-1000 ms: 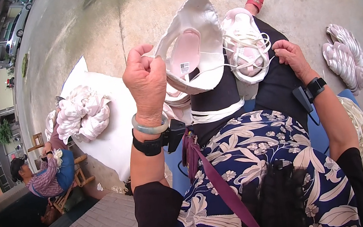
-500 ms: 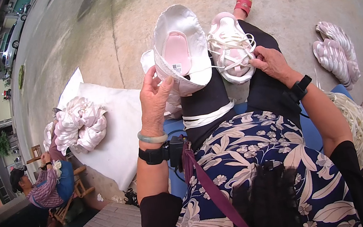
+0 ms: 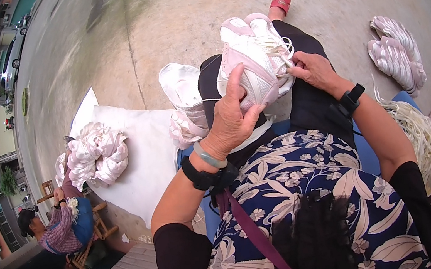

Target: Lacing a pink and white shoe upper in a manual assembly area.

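Left of centre, a pale shoe upper [image 3: 181, 83] sits handily close. Mid-frame, the left hand [image 3: 230, 120] clasps a pink-and-white shoe [image 3: 247, 70], apparently steadying it; right of it, the right hand [image 3: 318, 72] pinches a white lace [image 3: 276, 47], perhaps for control.

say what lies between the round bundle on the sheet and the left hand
In the head view: white sheet, pink-and-white shoe parts, then a sliver of black trouser leg.

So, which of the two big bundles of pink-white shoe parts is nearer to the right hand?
The bundle on the ground, right of the right hand; the other bundle lies on the white sheet, far left.
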A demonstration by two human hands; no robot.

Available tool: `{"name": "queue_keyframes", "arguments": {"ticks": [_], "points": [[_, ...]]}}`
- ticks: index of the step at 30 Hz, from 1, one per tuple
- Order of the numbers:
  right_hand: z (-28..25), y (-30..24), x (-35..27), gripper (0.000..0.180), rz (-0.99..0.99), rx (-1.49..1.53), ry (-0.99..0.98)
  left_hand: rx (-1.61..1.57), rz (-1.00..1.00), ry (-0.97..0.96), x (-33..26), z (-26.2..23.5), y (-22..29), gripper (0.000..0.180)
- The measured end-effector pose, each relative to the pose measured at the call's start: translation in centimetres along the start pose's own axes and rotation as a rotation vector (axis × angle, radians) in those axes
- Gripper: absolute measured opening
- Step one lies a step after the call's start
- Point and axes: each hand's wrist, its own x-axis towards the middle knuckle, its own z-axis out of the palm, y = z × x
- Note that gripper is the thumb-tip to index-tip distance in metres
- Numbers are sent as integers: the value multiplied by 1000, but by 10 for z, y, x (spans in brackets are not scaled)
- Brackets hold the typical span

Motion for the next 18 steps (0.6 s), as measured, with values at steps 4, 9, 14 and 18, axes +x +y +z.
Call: {"name": "queue_keyframes", "arguments": {"ticks": [4,9,14,18], "points": [[3,4,-3,36,-7,63,6,332,338,-284,17,23,-1,75],[3,16,-5,31,48,304,31,458,551,-436,30,55,-20,60],[-10,-4,-24,42,250,747,130,533,490,-438,38,60,-26,46],[-12,-31,-36,69,-51,333,74,538,591,-428,36,51,-21,31]]}}
